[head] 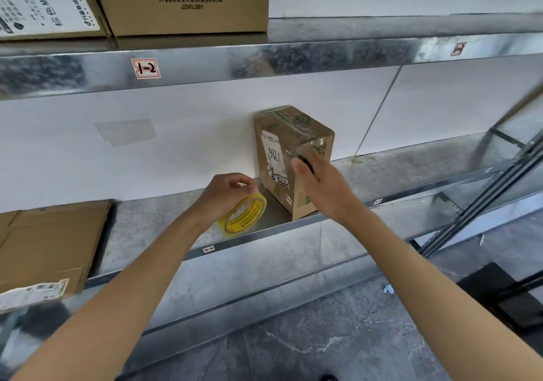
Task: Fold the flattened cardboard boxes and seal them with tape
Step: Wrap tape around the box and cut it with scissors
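A small brown cardboard box (pixel 289 136) stands upright on the middle metal shelf (pixel 152 225), against the white wall. Clear tape wraps it and a white label is stuck on its front. My right hand (pixel 326 192) is raised against the box's front right side, with a thin black object (pixel 307 165) pinched in its fingers. To the left of the box, my left hand (pixel 223 195) grips a yellow tape roll (pixel 246 219) from above. The roll stands tilted near the shelf's front edge.
Flattened brown cardboard (pixel 50 242) lies at the shelf's left end, overhanging the edge. The shelf above, labelled 1-2 (pixel 146 68), carries a barcoded carton (pixel 182 1) and another carton (pixel 44 1). A lower shelf (pixel 264 277) juts out below, over the grey stone floor (pixel 338 345).
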